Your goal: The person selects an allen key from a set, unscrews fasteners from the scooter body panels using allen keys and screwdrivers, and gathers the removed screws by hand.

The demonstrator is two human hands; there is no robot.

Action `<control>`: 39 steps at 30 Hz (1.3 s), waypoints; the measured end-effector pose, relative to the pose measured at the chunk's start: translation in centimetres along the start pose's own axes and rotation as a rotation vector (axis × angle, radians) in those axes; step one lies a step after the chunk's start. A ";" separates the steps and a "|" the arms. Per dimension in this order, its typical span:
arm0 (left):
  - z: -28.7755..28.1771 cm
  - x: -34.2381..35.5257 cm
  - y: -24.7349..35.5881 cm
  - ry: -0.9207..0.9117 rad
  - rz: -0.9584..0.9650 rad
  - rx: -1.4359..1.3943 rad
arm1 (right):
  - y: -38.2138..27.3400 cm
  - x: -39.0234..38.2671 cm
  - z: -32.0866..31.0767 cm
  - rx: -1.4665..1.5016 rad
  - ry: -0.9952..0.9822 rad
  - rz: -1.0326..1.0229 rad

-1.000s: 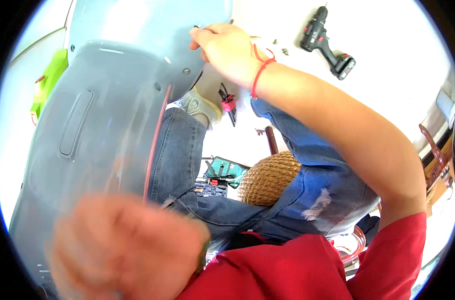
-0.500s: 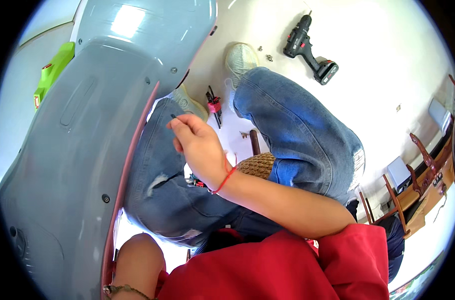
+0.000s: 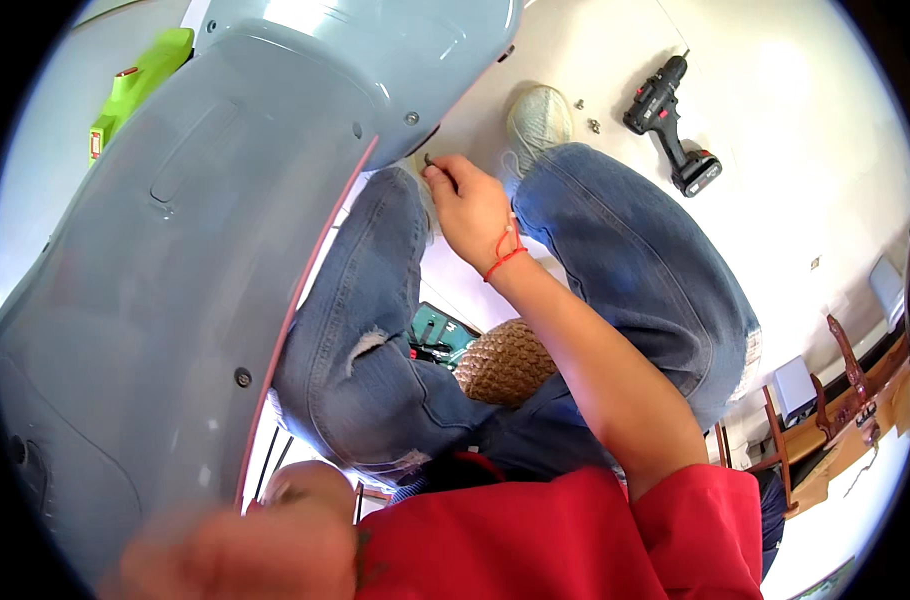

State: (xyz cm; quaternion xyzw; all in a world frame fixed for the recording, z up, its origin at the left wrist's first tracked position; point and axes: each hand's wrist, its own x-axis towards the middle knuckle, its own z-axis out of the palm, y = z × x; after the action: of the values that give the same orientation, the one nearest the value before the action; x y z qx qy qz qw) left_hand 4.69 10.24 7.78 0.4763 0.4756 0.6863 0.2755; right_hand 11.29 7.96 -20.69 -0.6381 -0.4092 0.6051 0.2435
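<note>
A large glossy grey-blue plastic shell [image 3: 195, 290] with a pinkish edge fills the left side, with recessed screws such as this screw [image 3: 243, 377] along it. My right hand [image 3: 472, 212], a red string round its wrist, is closed in a pinch above the gap between my knees. At its fingertips shows a small dark screw-like piece [image 3: 429, 160], too small to name for certain. My left hand [image 3: 240, 555] is smeared by motion over the near lower part of the shell, so its fingers cannot be made out.
A black cordless drill [image 3: 667, 125] lies on the floor at the far right, with small metal fittings [image 3: 594, 126] near my shoe. A teal tool case [image 3: 437, 325] and a woven brown seat [image 3: 505, 362] are between my legs. Behind the shell sits a green tool [image 3: 140, 85].
My right hand has moved farther out, still pinching the small dark piece. My left hand has come into view at the lower left. The whole scene has shifted rightward in the picture.
</note>
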 end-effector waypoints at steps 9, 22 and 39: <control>3.6 -7.5 -12.0 -0.947 -0.897 0.148 | 1.2 3.9 4.2 0.149 0.167 -0.034; 4.4 -9.2 -12.1 -0.941 -0.707 0.246 | 2.0 3.5 6.1 -0.096 0.306 -0.164; 4.2 -9.4 -11.8 -0.954 -0.772 0.247 | 1.5 3.5 7.6 0.402 0.227 0.198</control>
State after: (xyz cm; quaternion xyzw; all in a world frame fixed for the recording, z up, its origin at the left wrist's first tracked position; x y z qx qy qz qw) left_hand 11.36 8.77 -6.35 0.5524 0.5139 0.1888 0.6286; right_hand 4.00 8.54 -25.06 -0.6775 -0.1864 0.6198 0.3494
